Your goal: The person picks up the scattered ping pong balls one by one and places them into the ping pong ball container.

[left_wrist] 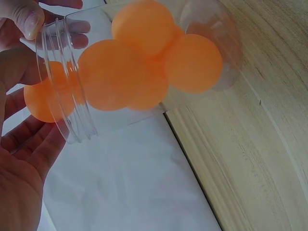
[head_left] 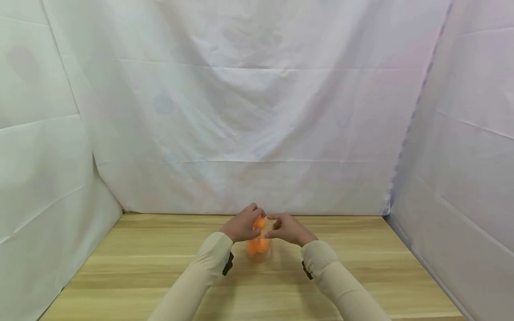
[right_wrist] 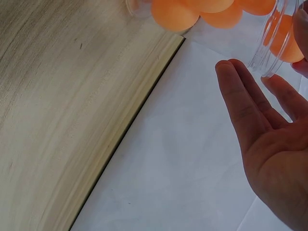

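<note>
A clear plastic jar (head_left: 264, 257) with a threaded mouth stands on the table, with several orange ping-pong balls (head_left: 257, 245) inside. At its mouth, my left hand (head_left: 242, 225) pinches another orange ping-pong ball (head_left: 260, 222) between thumb and fingers. That ball (left_wrist: 48, 91) sits partly within the threaded neck in the left wrist view. From the other side, my right hand (head_left: 292, 229) holds the jar's rim lightly, thumb and fingers spread around it. Two of its fingers (right_wrist: 240, 98) extend below the rim in the right wrist view. The right thumb is cut off there.
The wood-grain table (head_left: 160, 254) reaches back to a hanging white cloth (head_left: 241, 133). White cloth sides (head_left: 44, 191) enclose the left and right. A dark device shows under each wrist.
</note>
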`<state>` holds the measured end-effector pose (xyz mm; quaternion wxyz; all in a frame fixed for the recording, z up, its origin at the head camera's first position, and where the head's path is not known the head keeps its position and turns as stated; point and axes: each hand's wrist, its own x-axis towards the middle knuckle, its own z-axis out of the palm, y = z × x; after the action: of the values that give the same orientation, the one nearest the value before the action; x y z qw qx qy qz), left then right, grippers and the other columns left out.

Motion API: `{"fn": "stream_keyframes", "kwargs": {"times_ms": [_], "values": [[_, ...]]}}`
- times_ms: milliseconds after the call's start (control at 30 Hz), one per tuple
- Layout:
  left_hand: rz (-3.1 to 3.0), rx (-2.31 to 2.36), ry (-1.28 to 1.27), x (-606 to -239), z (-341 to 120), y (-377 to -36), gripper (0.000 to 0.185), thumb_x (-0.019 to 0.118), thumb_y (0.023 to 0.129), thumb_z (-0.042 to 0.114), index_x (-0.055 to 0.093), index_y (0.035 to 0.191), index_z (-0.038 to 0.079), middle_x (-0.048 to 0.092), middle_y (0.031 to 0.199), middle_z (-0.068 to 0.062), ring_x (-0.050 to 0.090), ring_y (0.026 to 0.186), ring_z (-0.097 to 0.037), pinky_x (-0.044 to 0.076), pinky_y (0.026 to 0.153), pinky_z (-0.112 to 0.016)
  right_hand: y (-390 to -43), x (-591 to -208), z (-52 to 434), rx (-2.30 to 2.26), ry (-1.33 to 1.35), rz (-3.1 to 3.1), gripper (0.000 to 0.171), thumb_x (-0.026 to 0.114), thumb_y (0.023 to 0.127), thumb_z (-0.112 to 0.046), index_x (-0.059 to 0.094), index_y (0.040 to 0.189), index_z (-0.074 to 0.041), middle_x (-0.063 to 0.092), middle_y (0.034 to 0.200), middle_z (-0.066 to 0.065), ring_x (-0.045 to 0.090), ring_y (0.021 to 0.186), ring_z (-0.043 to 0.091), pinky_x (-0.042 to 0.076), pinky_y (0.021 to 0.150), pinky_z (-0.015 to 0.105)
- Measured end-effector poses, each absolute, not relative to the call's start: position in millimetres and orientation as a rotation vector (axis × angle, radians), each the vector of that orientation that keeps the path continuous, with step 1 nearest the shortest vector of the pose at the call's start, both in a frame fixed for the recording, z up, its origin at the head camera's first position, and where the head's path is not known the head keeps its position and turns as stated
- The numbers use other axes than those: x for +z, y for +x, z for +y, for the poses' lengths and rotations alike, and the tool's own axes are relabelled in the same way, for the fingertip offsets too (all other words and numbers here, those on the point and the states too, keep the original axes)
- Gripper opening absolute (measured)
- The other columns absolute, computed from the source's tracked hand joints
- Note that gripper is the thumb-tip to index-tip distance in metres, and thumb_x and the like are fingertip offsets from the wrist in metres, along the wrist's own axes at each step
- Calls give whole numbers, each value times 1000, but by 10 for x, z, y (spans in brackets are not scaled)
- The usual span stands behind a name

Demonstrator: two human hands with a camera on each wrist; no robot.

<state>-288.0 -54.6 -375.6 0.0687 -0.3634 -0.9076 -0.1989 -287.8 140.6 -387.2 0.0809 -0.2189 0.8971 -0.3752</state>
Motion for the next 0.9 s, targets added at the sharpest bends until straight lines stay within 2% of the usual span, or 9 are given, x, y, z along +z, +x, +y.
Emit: {"fn": "stream_keyframes", "kwargs": {"times_ms": [300,533,667,900], "values": [[-2734,-612,-1083,-3788,-558,-2887,29,68,82,5,58,109,3,52,99,-8,46,77,-13,45,69,-25,-2864,-3852,1396,-1110,-648,2692,64,75,83,-26,50,137,-4,68,89,5,61,76,14,53,71,34],[-2733,-632,-1084,-3817,-586,-2885,29,66,85,7,57,112,2,52,102,-11,43,74,-12,44,67,-25,-2857,-3849,1391,-1123,-637,2691,65,76,82,-26,51,137,-4,67,106,11,62,85,15,54,74,35],[-2738,-661,-1075,-3810,-609,-2862,29,65,84,5,57,112,2,51,101,-10,41,72,-13,41,65,-25,-2862,-3861,1384,-1130,-657,2682,65,76,82,-27,50,137,-3,67,108,12,63,85,15,54,74,35],[-2719,-630,-1071,-3769,-682,-2812,28,66,84,7,57,110,0,54,103,-13,46,76,-14,46,71,-30,-2870,-3894,1422,-1160,-633,2666,66,75,83,-27,49,139,-5,66,106,10,61,88,16,54,75,35]]}}
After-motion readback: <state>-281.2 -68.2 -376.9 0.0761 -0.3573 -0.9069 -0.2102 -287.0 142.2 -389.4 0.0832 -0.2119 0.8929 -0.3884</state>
